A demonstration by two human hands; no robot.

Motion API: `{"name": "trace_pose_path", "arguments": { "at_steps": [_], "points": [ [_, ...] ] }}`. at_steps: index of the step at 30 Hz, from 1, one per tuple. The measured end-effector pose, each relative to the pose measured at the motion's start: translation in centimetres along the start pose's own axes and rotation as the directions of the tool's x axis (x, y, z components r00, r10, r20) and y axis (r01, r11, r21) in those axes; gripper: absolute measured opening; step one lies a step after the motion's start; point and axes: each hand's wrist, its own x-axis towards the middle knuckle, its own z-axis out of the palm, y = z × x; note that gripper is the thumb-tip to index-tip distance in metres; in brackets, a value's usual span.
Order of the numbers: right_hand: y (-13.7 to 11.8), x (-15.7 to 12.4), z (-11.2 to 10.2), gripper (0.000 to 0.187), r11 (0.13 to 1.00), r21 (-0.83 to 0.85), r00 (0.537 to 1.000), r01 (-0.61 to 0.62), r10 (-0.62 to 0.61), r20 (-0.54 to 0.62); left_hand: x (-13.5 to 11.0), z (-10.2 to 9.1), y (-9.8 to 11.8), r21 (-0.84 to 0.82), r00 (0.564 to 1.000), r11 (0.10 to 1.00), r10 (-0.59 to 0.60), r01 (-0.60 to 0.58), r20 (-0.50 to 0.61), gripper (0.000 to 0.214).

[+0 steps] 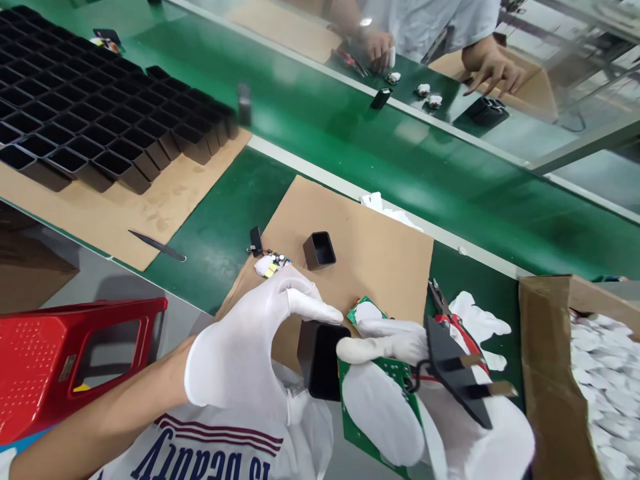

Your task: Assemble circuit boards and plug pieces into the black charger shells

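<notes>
My left hand [245, 343], in a white glove, is wrapped round a black plastic case [330, 363], its open mouth facing up toward me. Beside it, my gloved right hand [475, 427] grips a green circuit board [383, 413] covered by a white oval pad. A black plug plate [457, 370] with two metal prongs hangs at that hand, wired to the board. Just beyond my right fingers shows another green board piece [363, 307]. A smaller-looking black case [320, 250] stands on the cardboard sheet [385, 227], near a small component board [273, 263].
Rows of black cases [100, 100] fill the left on cardboard, with tweezers [157, 245] nearby. Red-handled pliers [455, 320] and a white glove [477, 317] lie right. A carton [555, 373] holds many white pieces. A red stool [75, 360] stands left. A co-worker's hands [493, 70] are across the bench.
</notes>
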Motion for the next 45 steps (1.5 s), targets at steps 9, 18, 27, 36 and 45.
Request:
{"name": "trace_pose_path", "arguments": {
  "at_steps": [9,18,27,36,45],
  "points": [
    [1.6,-0.7,0.3,0.064,0.996,0.074,0.982,0.042,-0.054,0.180,-0.1,0.2,-0.1,-0.027,1.000,0.999,-0.023,0.023,0.004,0.074],
    [1.7,-1.0,0.0,0.061,0.987,-0.099,0.979,0.125,-0.106,0.176,0.3,0.5,0.0,-0.025,1.000,0.999,0.020,-0.021,-0.023,0.072],
    [1.9,-1.2,0.0,0.061,0.986,-0.136,0.981,0.099,-0.073,0.182,0.1,0.6,-0.2,0.000,1.000,1.000,0.021,-0.021,-0.021,0.067],
    [1.3,-0.8,0.4,0.046,0.997,-0.043,0.982,0.068,-0.059,0.181,0.0,0.9,-0.3,-0.040,0.999,0.999,0.014,-0.015,-0.029,0.063],
    [1.8,-0.7,0.6,0.034,0.984,-0.074,0.976,0.162,-0.149,0.161,-0.1,0.5,-0.6,-0.056,1.000,0.998,-0.011,0.012,0.008,0.068]
  ]
}}
